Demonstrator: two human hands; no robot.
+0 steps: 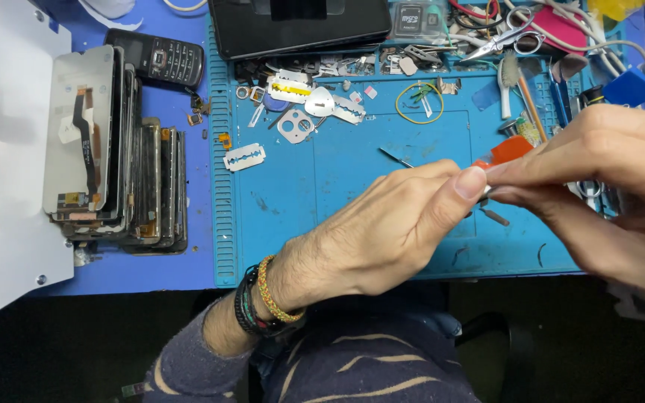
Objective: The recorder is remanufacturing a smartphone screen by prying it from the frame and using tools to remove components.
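Note:
My left hand and my right hand meet fingertip to fingertip above the blue work mat. Pinched between them is a small tool with an orange handle; its metal end is hidden by my left thumb. The right hand grips the orange part from the right. The left thumb and fingers close on the same spot from the left. A thin dark metal piece lies on the mat just below the fingers.
Razor blades and small metal parts lie on the mat's upper left. A stack of phone screens stands left of the mat, with a black keypad phone above. Scissors, a yellow rubber band and tools crowd the upper right.

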